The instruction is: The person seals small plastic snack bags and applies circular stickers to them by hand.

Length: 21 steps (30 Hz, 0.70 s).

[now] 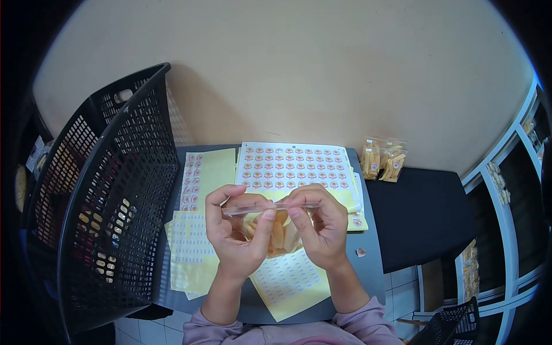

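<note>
Between my hands is a clear plastic bag of pale yellow, stick-shaped snacks, held up above the table. My left hand pinches the left part of the bag's top edge, thumb in front and fingers behind. On the other side my right hand grips the same edge in the same way, the two thumbs close together. Under the bag lies a yellow-backed label sheet with rows of small printed labels. Behind it a large white sheet of round stickers lies on the grey table.
A tall black perforated basket stands at the left. More label sheets lie beside it. One loose sticker is at the table's right. Two filled snack bags stand on a black-covered surface; shelving curves along the far right.
</note>
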Each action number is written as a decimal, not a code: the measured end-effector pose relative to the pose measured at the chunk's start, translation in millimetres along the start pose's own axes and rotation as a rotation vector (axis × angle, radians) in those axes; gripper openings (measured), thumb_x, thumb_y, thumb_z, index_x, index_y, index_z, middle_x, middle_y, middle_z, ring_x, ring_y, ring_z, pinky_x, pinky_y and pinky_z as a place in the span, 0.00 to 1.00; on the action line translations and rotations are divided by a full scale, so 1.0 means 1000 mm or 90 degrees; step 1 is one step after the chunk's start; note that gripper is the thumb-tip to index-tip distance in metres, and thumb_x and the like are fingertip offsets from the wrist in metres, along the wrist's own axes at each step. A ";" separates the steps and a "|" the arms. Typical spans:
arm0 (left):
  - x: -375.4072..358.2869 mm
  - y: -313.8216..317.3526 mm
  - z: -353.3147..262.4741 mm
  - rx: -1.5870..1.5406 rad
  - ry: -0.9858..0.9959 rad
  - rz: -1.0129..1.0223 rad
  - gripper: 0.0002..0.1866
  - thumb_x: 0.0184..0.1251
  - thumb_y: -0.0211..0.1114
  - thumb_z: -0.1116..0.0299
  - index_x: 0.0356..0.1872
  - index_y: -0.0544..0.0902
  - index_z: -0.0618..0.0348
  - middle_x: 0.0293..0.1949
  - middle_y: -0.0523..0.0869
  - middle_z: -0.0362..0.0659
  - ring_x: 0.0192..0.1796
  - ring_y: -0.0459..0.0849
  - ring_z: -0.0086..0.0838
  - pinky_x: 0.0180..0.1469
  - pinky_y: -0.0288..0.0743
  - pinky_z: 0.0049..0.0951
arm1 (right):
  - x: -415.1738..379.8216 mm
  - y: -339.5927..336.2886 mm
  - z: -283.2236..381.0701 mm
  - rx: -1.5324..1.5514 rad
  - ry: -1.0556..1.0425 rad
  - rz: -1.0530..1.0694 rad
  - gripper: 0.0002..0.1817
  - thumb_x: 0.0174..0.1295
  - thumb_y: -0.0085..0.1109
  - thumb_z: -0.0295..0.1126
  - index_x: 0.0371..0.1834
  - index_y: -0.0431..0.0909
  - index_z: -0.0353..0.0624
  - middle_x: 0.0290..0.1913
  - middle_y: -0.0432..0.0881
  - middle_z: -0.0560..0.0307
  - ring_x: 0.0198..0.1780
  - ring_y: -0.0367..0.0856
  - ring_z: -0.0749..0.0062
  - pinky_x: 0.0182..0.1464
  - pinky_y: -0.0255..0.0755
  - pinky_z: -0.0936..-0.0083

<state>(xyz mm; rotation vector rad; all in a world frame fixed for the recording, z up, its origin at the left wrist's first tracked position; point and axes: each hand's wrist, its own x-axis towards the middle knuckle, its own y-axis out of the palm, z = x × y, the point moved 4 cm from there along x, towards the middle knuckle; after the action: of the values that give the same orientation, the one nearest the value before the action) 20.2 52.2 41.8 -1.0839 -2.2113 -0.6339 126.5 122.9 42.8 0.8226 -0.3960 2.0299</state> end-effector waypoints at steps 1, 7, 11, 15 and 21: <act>0.000 0.001 0.000 -0.002 0.004 -0.005 0.22 0.50 0.59 0.84 0.45 0.61 0.64 0.29 0.79 0.46 0.33 0.79 0.22 0.38 0.71 0.19 | -0.001 0.000 0.000 -0.023 -0.007 -0.012 0.03 0.52 0.53 0.21 0.30 0.72 0.34 0.30 0.76 0.53 0.33 0.75 0.76 0.36 0.68 0.82; -0.002 0.002 0.000 0.007 0.022 0.002 0.22 0.50 0.59 0.84 0.45 0.60 0.64 0.29 0.79 0.46 0.34 0.79 0.23 0.38 0.71 0.19 | -0.004 0.002 0.002 -0.054 -0.002 -0.049 0.02 0.53 0.53 0.21 0.29 0.71 0.35 0.29 0.75 0.54 0.31 0.73 0.78 0.34 0.67 0.84; -0.001 0.002 0.000 0.004 0.017 0.000 0.23 0.50 0.59 0.84 0.46 0.59 0.64 0.30 0.79 0.46 0.34 0.79 0.23 0.38 0.71 0.18 | -0.002 0.002 -0.004 0.047 0.025 0.001 0.04 0.54 0.50 0.21 0.33 0.69 0.34 0.33 0.72 0.54 0.34 0.72 0.78 0.36 0.66 0.85; 0.001 -0.002 0.000 0.003 0.018 -0.023 0.23 0.51 0.59 0.84 0.46 0.58 0.64 0.30 0.78 0.46 0.35 0.79 0.23 0.38 0.71 0.18 | 0.002 -0.001 -0.002 0.112 -0.008 -0.014 0.06 0.56 0.48 0.21 0.37 0.67 0.34 0.37 0.70 0.54 0.38 0.72 0.77 0.38 0.67 0.85; 0.001 -0.003 0.000 0.004 0.016 -0.031 0.23 0.51 0.59 0.83 0.46 0.58 0.64 0.30 0.78 0.46 0.35 0.79 0.24 0.38 0.72 0.19 | 0.000 0.000 -0.004 0.108 0.015 -0.002 0.05 0.58 0.45 0.22 0.37 0.67 0.33 0.39 0.69 0.52 0.41 0.72 0.76 0.41 0.68 0.84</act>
<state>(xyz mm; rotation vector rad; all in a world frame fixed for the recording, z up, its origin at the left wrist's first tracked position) 16.9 51.1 42.3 -1.0166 -2.2222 -0.6566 124.8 125.3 40.1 0.8993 -0.2116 2.0891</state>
